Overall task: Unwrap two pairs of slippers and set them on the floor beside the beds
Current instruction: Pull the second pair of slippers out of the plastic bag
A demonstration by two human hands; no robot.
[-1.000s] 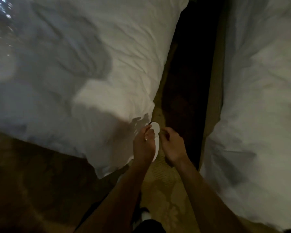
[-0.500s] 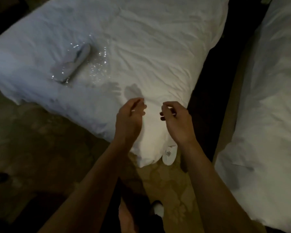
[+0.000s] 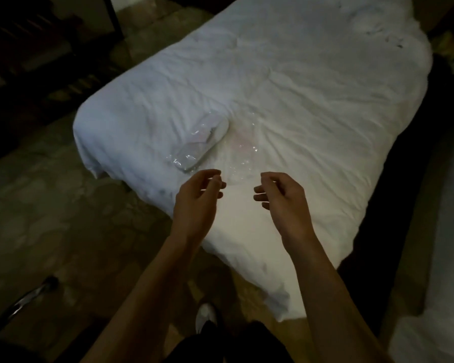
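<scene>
A pair of white slippers in clear plastic wrap [image 3: 201, 142] lies on the white bed [image 3: 312, 95], near its foot corner. To its right an empty clear wrapper [image 3: 245, 142] glints flat on the duvet. My left hand [image 3: 198, 199] hovers just below the wrapped pair, fingers loosely curled and empty. My right hand [image 3: 281, 197] hovers beside it over the duvet edge, also empty with fingers apart. The slippers set on the floor are hidden from this angle.
A second white bed [image 3: 435, 258] runs down the right edge, with a dark narrow gap [image 3: 393, 200] between the beds. Patterned carpet [image 3: 50, 205] spreads left. Dark furniture [image 3: 37, 35] stands at the top left. My white shoe [image 3: 206, 317] shows at the bottom.
Both hands let go of a slipper at the floor by the bed corner and rose over the duvet. My view lifted from the gap to the bed top.
</scene>
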